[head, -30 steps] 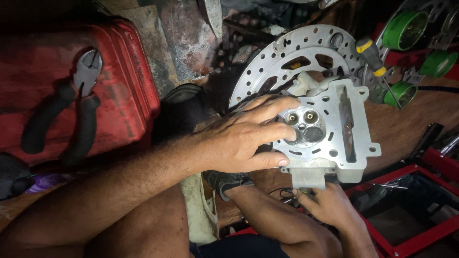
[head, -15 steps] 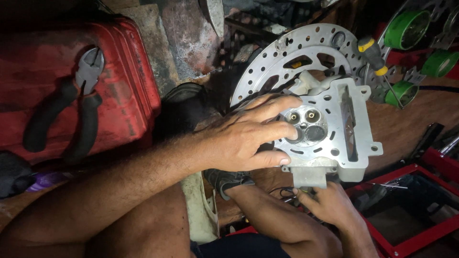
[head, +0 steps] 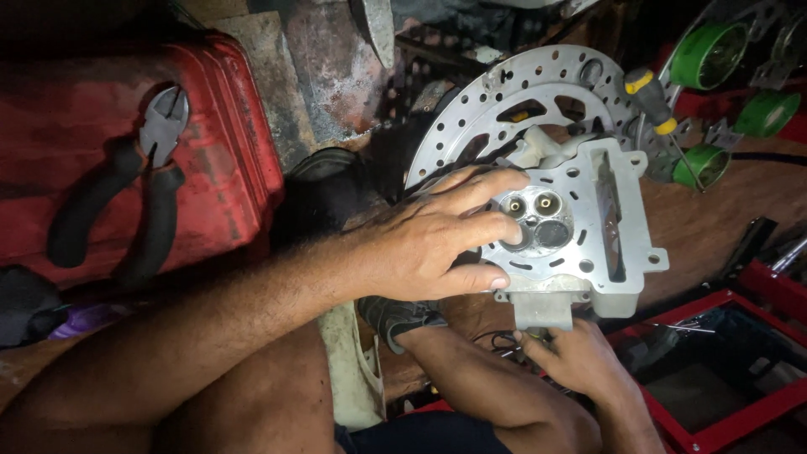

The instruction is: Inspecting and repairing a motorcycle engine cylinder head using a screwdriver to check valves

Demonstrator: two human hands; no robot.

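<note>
A grey metal cylinder head [head: 605, 244] with round valve faces is held upright in front of me. My left hand [head: 437, 240] grips its left side: the fingers spread over the face, one fingertip on a valve and the thumb at the lower edge. My right hand [head: 580, 361] reaches up from below, its fingertips curled at the underside of the head's lower block. What they pinch there is hidden. Behind the head lies a drilled brake disc [head: 513, 101].
A red metal case [head: 227, 126] at the left carries black-handled cutting pliers [head: 134, 185]. A yellow-handled screwdriver [head: 651, 105] and green round parts [head: 710, 55] lie at the upper right. A red tray [head: 723, 420] sits at the lower right, and a cloth [head: 353, 378] on my lap.
</note>
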